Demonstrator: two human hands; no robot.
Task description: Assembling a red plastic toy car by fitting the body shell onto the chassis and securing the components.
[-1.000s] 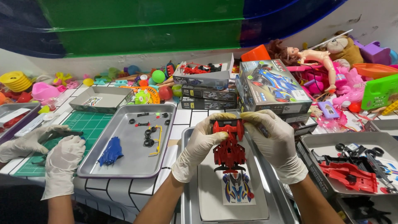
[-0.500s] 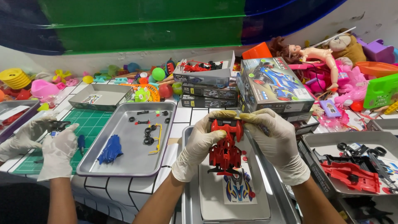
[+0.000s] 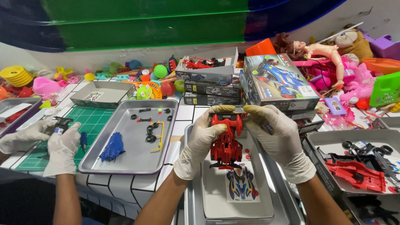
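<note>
Head view: the gloved left hand point(image 3: 202, 139) and right hand point(image 3: 278, 139) pinch a red toy car body point(image 3: 225, 141) between them, fingers curled on its sides, above a grey tray point(image 3: 196, 208). A co-worker's gloved hands point(image 3: 46, 139) work far left.

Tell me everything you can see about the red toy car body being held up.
The red toy car body looks like glossy moulded plastic, with a rear wing on top and dark gaps showing through. It is held tilted upright above a grey tray, gripped by the gloved left hand and right hand at its upper end.
</note>
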